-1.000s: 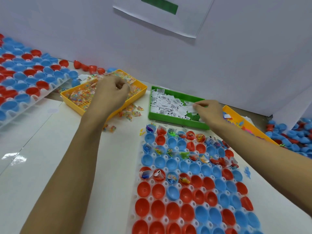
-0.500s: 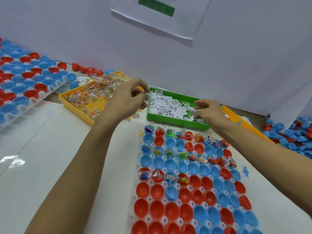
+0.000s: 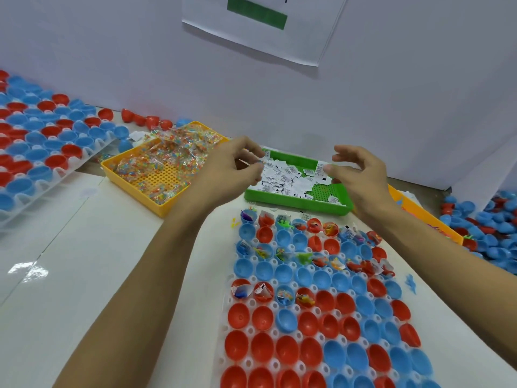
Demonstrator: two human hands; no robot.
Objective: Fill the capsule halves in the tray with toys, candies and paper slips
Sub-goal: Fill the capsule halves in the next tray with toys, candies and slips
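1. We are working over the green tray [image 3: 296, 203] of paper slips [image 3: 285, 177], our landmark, which is sitting just beyond the white capsule tray [image 3: 223, 348].
2. Our left hand [image 3: 223, 175] is hovering at the green tray's left edge, fingertips pinching something small and pale; we are judging it a candy packet or a slip, but cannot tell which.
3. Our right hand [image 3: 361, 175] is curling over the green tray's right part, thumb and finger pinching one paper slip [image 3: 324, 168].
4. The slips are looking featherlight, limp and prone to clinging in clumps; we are judging a fingertip pinch at one corner best for separating a single one.
5. The candy packets [image 3: 167, 158] in the yellow tray [image 3: 134, 183] left of the green tray are looking crinkly and slippery.
6. The capsule halves [image 3: 282, 351], red and blue, are looking rigid, light and smooth; most nearer rows are sitting unfilled.
7. Black print on the slips is too small to read; the wall sheet [image 3: 257, 23] above the green tray is showing a green bar, its writing cut off.
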